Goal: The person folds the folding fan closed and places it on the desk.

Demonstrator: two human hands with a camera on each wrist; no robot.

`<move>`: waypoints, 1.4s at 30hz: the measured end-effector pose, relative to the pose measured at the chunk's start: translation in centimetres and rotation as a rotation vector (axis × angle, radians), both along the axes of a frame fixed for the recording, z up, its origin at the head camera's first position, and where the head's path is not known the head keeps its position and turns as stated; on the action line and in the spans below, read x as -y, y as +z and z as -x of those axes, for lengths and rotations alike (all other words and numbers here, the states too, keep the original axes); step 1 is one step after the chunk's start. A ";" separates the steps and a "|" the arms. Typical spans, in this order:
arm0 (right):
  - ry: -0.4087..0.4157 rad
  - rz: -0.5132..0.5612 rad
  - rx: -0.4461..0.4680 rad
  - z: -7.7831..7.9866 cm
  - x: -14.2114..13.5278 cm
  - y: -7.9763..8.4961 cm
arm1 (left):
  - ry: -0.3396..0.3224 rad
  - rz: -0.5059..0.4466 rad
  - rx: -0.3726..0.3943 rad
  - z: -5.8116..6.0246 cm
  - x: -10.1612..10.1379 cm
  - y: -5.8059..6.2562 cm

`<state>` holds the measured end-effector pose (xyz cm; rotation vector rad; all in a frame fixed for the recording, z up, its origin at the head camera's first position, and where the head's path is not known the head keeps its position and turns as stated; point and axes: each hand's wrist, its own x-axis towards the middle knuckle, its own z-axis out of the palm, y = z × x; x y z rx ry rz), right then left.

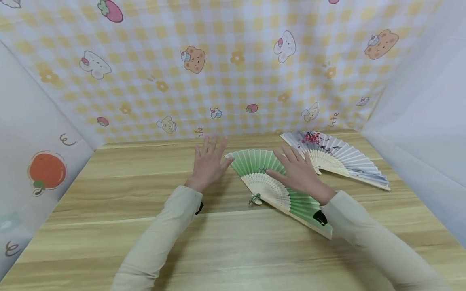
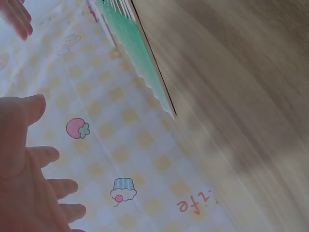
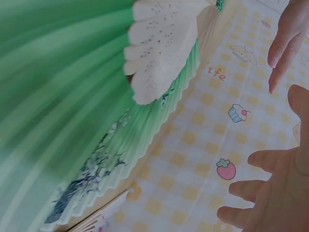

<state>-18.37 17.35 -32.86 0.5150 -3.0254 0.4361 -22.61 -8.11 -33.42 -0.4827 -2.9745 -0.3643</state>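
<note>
Spread wide on the table is a green folding fan, with pale pierced ribs and a green cord at its pivot. My right hand is held above this fan with its fingers straight, holding nothing. To the left of the fan, my left hand is raised with fingers spread and nothing in it. A second folding fan, white and grey with pink blossoms, lies spread behind and to the right. In the right wrist view, a dark branch print shows on the green fan, apart from the right hand.
The wood-grain table runs back to a yellow checked cloth with cartoon prints. White side panels stand at the left and right. Long pale sleeves cover both arms.
</note>
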 end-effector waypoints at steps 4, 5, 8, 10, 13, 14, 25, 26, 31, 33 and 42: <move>-0.007 0.028 0.024 -1.1 -1.4 -0.2 | -0.024 0.016 -0.009 0.0 -0.1 0.0; -0.008 0.035 0.028 -1.4 -1.8 -0.2 | -0.030 0.019 -0.010 0.1 -0.1 0.0; -0.014 0.048 0.042 -2.2 -2.8 -0.4 | -0.053 0.012 -0.020 0.3 -0.2 -0.1; -0.020 0.047 0.047 -2.8 -3.5 -0.5 | -0.070 0.003 -0.021 0.5 -0.2 0.0; -0.033 0.051 0.056 -3.7 -4.4 -0.8 | -0.092 -0.028 0.001 0.8 -0.2 0.1; -0.036 0.053 0.057 -4.0 -4.6 -0.8 | -0.099 -0.034 0.011 0.9 -0.3 0.2; -0.043 0.120 0.075 -6.9 -7.1 -1.7 | -0.183 -0.134 0.103 2.7 -0.6 -0.4; -0.045 0.129 0.078 -7.2 -7.3 -1.6 | -0.195 -0.149 0.116 2.8 -0.6 -0.5; -0.044 0.196 0.101 -8.1 -8.4 -1.7 | -0.240 -0.200 0.187 3.6 -0.5 -1.2; -0.038 0.234 0.113 -8.4 -8.7 -1.8 | -0.253 -0.210 0.212 4.0 -0.4 -1.5; -0.047 0.399 0.180 -9.9 -9.4 -2.4 | -0.275 -0.265 0.307 5.2 -0.5 -2.3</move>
